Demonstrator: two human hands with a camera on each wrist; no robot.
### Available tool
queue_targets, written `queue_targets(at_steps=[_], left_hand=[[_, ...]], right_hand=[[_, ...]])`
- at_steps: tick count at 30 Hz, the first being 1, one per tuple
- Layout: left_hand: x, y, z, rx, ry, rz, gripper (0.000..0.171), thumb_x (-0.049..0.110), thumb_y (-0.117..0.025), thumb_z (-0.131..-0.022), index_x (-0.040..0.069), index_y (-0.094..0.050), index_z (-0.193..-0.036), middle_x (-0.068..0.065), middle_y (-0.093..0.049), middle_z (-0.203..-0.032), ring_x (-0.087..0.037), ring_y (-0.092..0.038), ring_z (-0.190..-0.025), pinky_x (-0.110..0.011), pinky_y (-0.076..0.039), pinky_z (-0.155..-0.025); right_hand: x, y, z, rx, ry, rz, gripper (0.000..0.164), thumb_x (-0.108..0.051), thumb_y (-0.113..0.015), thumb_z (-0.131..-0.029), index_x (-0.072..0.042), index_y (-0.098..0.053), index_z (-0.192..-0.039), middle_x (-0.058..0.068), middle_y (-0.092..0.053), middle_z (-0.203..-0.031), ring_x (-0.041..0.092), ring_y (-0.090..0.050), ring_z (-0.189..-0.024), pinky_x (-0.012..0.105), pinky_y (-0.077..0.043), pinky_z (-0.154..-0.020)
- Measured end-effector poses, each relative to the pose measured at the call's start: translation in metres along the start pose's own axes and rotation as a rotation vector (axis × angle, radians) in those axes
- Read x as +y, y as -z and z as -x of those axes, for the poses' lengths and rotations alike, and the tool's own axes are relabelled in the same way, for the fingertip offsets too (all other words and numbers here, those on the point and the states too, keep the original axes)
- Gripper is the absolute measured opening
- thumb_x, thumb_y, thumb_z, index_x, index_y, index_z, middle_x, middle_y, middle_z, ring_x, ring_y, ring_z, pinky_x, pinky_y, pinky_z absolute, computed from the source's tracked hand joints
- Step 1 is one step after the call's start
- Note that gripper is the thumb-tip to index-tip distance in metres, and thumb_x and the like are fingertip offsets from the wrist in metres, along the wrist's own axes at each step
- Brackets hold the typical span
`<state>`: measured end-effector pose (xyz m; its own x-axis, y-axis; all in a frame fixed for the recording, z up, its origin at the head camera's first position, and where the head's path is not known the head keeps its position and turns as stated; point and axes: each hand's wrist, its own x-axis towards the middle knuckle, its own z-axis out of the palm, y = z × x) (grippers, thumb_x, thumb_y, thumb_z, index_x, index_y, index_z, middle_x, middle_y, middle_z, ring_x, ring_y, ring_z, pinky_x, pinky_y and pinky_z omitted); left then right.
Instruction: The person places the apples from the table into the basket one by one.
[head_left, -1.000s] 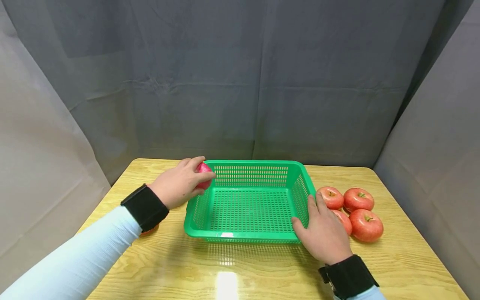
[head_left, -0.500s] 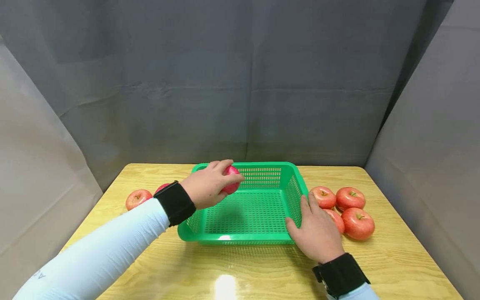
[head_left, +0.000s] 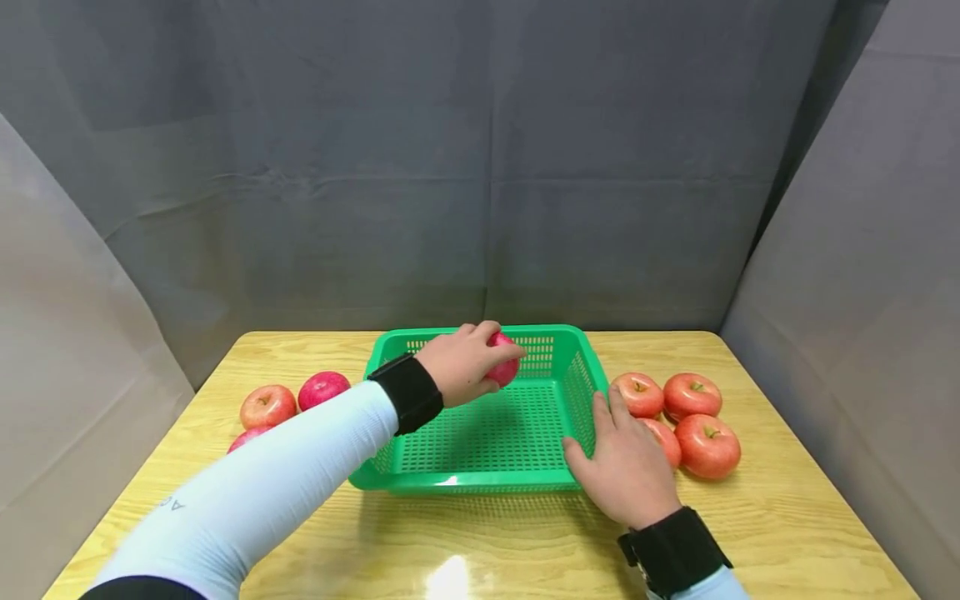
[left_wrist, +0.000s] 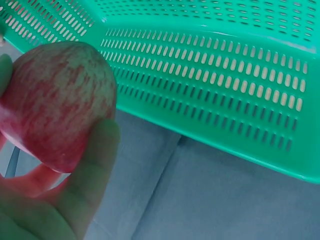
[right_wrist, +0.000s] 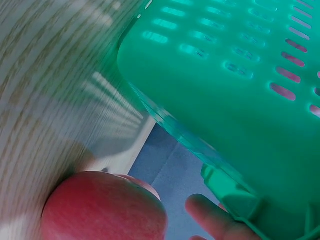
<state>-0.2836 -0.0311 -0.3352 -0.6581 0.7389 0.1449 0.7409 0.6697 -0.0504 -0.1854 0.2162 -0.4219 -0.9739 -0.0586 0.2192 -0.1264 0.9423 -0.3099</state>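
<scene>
In the head view my left hand (head_left: 468,367) holds a red apple (head_left: 506,360) above the green plastic basket (head_left: 480,479). Fingers and thumb grip the apple from its sides, and in the left wrist view its streaked red skin (left_wrist: 60,100) shows between them. The basket's slotted floor is bare where it shows. At the basket's right rim lies my right hand (head_left: 628,471), fingers extended along the edge and thumb over the front right corner. The right wrist view has a fingertip (right_wrist: 210,212) just outside the rim.
Right of the basket several red apples (head_left: 707,446) sit grouped, one partly behind my right hand. On the left are a paler apple (head_left: 268,406), a crimson fruit (head_left: 323,388) and another partly hidden by my sleeve. Grey cloth (head_left: 360,167) hangs behind the wooden table (head_left: 390,550).
My left hand has carried the apple rightward from the basket's left rim to over its middle. The fruits at left have come into sight behind the arm. My right hand stays at the rim.
</scene>
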Motion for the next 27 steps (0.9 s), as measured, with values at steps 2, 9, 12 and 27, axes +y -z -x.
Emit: queue_targets(at_steps=[2,9,12,27], left_hand=[[0.002,-0.003,-0.006,-0.011,0.012,0.003,0.055,0.031,-0.077,-0.092,0.030,-0.057,-0.143,-0.010,-0.053,-0.136,-0.029,-0.057,-0.113,-0.038,-0.059,-0.081],[0.013,-0.016,-0.030,-0.061,0.052,0.009,0.058,0.034,-0.075,-0.093,0.033,-0.053,-0.147,-0.007,-0.052,-0.139,-0.027,-0.055,-0.118,-0.037,-0.058,-0.083],[0.018,-0.023,-0.040,-0.074,0.056,0.014,0.057,0.035,-0.074,-0.094,0.034,-0.052,-0.147,-0.006,-0.052,-0.138,-0.026,-0.055,-0.118,-0.037,-0.058,-0.083],[0.029,-0.056,-0.081,-0.117,0.073,-0.046,0.058,0.040,-0.070,-0.095,0.035,-0.049,-0.149,-0.007,-0.050,-0.144,-0.029,-0.054,-0.125,-0.040,-0.056,-0.089]], right_hand=[[-0.001,0.000,0.001,-0.002,0.003,0.001,0.084,-0.053,-0.054,-0.098,0.009,-0.036,-0.152,0.031,-0.025,-0.160,0.056,-0.045,-0.129,0.068,-0.039,-0.101],[-0.002,0.003,0.003,0.011,0.012,0.003,0.083,-0.051,-0.056,-0.098,0.009,-0.036,-0.152,0.030,-0.025,-0.160,0.055,-0.045,-0.130,0.067,-0.039,-0.102],[-0.003,0.004,0.004,0.014,0.016,0.004,0.083,-0.051,-0.056,-0.098,0.009,-0.036,-0.152,0.031,-0.025,-0.159,0.056,-0.045,-0.129,0.067,-0.040,-0.101],[-0.004,0.006,0.005,0.002,0.014,0.005,0.082,-0.049,-0.056,-0.099,0.010,-0.036,-0.152,0.031,-0.023,-0.160,0.055,-0.045,-0.129,0.066,-0.039,-0.102]])
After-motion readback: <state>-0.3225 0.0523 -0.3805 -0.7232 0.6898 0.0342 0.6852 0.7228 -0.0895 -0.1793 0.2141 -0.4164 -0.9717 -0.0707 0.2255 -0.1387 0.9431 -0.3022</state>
